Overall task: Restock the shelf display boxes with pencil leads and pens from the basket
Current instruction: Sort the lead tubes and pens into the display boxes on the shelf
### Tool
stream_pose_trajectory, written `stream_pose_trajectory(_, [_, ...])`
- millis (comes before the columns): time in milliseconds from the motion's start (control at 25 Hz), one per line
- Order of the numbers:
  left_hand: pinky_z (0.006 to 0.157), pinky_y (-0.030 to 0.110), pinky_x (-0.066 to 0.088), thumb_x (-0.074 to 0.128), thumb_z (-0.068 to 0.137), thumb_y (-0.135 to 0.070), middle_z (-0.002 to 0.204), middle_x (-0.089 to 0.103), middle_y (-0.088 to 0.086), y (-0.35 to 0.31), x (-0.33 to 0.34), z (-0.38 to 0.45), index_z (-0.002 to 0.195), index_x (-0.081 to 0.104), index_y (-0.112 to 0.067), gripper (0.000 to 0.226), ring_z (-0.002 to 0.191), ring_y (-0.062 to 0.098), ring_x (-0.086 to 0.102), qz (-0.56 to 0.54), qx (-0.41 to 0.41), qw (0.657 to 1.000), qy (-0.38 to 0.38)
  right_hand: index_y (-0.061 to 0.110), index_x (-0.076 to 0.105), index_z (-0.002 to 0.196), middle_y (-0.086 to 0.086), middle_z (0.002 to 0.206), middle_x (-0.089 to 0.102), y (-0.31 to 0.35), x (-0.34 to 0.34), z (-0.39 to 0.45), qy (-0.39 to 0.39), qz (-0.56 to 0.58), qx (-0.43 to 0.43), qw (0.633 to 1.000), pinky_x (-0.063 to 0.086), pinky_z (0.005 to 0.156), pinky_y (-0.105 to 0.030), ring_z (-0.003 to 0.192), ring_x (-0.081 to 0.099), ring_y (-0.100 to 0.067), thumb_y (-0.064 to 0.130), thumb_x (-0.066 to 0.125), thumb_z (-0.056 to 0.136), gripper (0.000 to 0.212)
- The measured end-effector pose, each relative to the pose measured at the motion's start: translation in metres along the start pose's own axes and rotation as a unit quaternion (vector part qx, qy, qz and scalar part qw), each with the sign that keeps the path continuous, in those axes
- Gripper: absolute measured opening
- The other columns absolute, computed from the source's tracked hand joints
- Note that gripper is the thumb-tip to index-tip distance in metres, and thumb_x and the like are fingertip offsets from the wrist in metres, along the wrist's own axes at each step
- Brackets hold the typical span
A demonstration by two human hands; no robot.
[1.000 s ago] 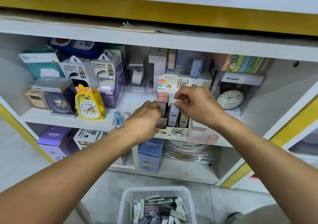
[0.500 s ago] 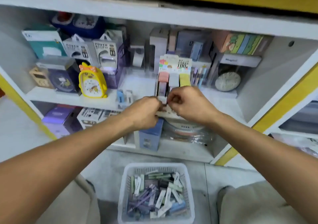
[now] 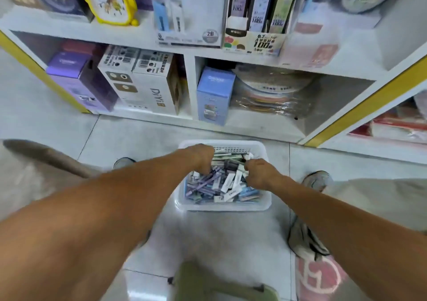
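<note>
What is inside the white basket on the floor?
The white basket holds a loose heap of purple pens and small white-labelled packs. Both hands, left and right, cover part; lower layers are hidden.

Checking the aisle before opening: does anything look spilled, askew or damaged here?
Nothing spilled or damaged. The packs in the white basket lie jumbled at all angles, which suits loose stock. In the display box on the shelf the packs stand upright. Both hands reach into the basket.
</note>
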State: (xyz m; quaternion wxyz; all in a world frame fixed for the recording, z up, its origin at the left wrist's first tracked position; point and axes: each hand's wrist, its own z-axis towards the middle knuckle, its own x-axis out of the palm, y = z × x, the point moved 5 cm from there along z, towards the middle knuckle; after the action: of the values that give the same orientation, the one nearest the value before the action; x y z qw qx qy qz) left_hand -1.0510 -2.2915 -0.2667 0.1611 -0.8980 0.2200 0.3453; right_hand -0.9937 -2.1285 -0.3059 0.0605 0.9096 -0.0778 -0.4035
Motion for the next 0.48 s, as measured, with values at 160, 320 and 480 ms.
stream_pose_trajectory(160, [0.072, 0.031, 0.049, 0.071, 0.084, -0.023, 0.113, 0.065, 0.017, 0.002, 0.072, 0.032, 0.103, 0.058, -0.006, 0.029, 0.090, 0.025, 0.060, -0.060, -0.027, 0.997, 0.028, 0.000, 0.042, 0.137, -0.021, 0.135, 0.052, -0.018, 0.035, 0.013, -0.068, 0.054, 0.056, 0.995, 0.046, 0.095, -0.038, 0.122, 0.053, -0.036, 0.010, 0.054, 0.094, 0.046])
stream_pose_trajectory(320, [0.091, 0.043, 0.049, 0.068, 0.083, -0.015, 0.132, 0.045, 0.019, 0.002, 0.085, 0.058, 0.128, 0.045, -0.001, 0.053, 0.121, 0.033, 0.048, -0.093, -0.016, 0.991, -0.091, 0.001, 0.032, 0.147, -0.014, 0.144, 0.040, -0.019, 0.046, 0.031, -0.159, 0.070, 0.022, 0.985, 0.044, 0.107, -0.038, 0.131, 0.043, -0.031, 0.001, 0.056, 0.089, 0.063])
stream_pose_trajectory(480, [0.098, 0.041, 0.044, 0.067, 0.082, -0.014, 0.134, 0.043, 0.012, -0.014, 0.066, 0.080, 0.137, 0.040, -0.007, 0.061, 0.125, 0.030, 0.041, -0.070, 0.079, 0.973, -0.203, 0.000, 0.043, 0.140, -0.016, 0.138, 0.046, -0.021, 0.051, 0.044, -0.176, 0.105, 0.037, 0.978, 0.043, 0.106, -0.038, 0.124, 0.047, -0.032, -0.004, 0.055, 0.086, 0.055])
